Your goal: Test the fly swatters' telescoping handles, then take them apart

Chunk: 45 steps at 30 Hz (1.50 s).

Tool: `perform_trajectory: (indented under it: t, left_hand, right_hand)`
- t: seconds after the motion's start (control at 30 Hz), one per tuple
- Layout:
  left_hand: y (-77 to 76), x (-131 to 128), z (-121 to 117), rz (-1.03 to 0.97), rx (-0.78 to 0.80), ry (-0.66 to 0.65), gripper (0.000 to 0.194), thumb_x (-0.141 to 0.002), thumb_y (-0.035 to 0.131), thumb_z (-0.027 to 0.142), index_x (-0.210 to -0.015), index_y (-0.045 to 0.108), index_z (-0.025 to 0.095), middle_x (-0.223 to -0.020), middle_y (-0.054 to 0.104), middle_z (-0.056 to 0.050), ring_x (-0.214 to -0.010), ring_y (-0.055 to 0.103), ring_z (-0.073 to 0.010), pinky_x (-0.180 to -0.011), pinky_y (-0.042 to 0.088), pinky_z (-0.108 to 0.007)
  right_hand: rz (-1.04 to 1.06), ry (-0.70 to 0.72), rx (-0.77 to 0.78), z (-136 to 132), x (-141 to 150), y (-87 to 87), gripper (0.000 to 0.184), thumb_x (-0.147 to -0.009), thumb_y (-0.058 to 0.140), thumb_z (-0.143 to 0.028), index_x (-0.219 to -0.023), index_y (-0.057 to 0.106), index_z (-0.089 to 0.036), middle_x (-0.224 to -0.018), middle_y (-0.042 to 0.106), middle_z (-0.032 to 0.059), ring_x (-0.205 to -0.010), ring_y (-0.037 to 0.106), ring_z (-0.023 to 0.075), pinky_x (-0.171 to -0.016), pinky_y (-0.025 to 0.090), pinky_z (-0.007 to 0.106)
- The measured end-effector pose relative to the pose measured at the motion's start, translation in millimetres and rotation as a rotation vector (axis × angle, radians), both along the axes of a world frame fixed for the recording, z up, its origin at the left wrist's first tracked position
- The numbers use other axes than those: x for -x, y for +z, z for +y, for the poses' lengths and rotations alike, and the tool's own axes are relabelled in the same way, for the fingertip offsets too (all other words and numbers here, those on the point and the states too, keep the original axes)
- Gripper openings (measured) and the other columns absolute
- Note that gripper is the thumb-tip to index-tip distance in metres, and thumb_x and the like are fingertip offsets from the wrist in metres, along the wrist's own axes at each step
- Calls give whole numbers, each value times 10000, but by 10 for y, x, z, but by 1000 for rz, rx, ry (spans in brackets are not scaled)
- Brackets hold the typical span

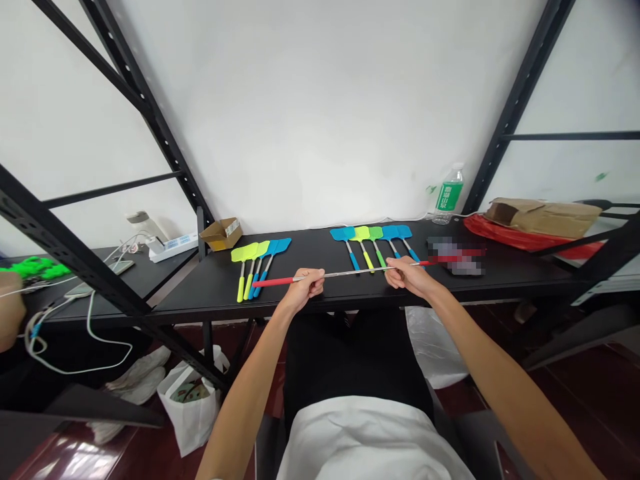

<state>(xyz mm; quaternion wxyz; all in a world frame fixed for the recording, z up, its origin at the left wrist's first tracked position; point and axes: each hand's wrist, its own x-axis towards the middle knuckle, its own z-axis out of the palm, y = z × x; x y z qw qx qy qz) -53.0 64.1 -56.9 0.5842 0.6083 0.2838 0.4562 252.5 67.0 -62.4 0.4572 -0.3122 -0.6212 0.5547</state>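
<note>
Red swatter (274, 282), head view: held crosswise at the near edge, nine to three o'clock, its thin metal rod (350, 273) exposed; far end blurred.
Left hand (306, 288): closed around the handle-rod junction.
Right hand (403, 275): fingers clamped on the rod near its far end, well apart from the left.
Rod risk: uneven pull or twist could bend it or cause a slip.
Left row of swatters (241, 288), ten o'clock: handle overlaps it in view, contact unclear; a low sweep could scatter it.
Right row of swatters (381, 257), twelve: close behind the rod; same hazard.
Bottle (449, 195), one o'clock: upright, beyond the rod.
Open carton (220, 235), ten: behind the left row.
</note>
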Motion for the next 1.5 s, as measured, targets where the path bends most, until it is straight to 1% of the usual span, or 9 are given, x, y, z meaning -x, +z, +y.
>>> perform_trajectory:
  t: [0.23,0.43,0.7,0.8,0.97,1.1,1.27,1.5]
  left_hand:
    - [6,60,20,8,-14,13,491,-855,676,438,-534,416,174,-469,309,67,-424,269,-45,-486,156,-259]
    - [-22,126,59,-4,-27,32,494,-859,673,426,-524,413,173,-461,308,68,-421,260,-43,-491,162,-258]
    - [2,252,90,-20,-36,57,494,-846,690,419,-509,430,168,-437,313,67,-410,275,-43,-492,180,-256]
    - [-19,249,110,-30,-26,65,491,-840,684,425,-507,428,171,-430,323,64,-405,276,-45,-487,191,-254]
    - [-46,243,115,-46,-13,87,474,-830,669,421,-503,432,173,-433,331,63,-401,279,-46,-482,221,-251]
    - [-28,240,105,-58,-16,88,456,-823,653,408,-498,435,174,-438,352,56,-395,293,-50,-478,233,-254]
    - [-10,224,103,-62,-7,69,443,-827,651,390,-498,453,169,-441,377,48,-387,308,-52,-471,224,-255]
    - [-13,224,99,-54,16,61,456,-825,670,408,-500,464,163,-439,381,45,-392,324,-55,-468,209,-253]
  right_hand:
    - [-7,5,-1,16,-69,1,548,-951,588,-498,-489,484,-223,-400,407,-6,-476,436,158,-557,349,323]
    - [-1,-21,-13,29,-165,26,546,-945,599,-494,-485,475,-228,-392,382,-15,-464,427,159,-549,344,325]
    - [4,-69,8,19,-327,87,551,-912,632,-508,-462,481,-228,-384,397,-3,-464,437,164,-554,350,330]
    - [20,-82,5,46,-297,51,549,-906,636,-497,-451,485,-230,-380,392,-2,-470,448,168,-559,360,333]
    - [88,-109,-8,93,-155,-36,557,-908,636,-455,-429,457,-233,-363,345,-11,-459,438,167,-545,357,338]
    - [106,-110,-17,67,-87,-35,548,-908,633,-447,-433,475,-225,-359,354,-11,-434,428,158,-525,335,332]
    - [106,-108,5,61,-98,-34,553,-909,626,-466,-437,475,-222,-361,361,-10,-412,386,142,-491,280,322]
    - [98,-89,22,133,-152,-123,556,-919,621,-489,-457,472,-219,-378,369,-11,-402,339,124,-481,260,321]
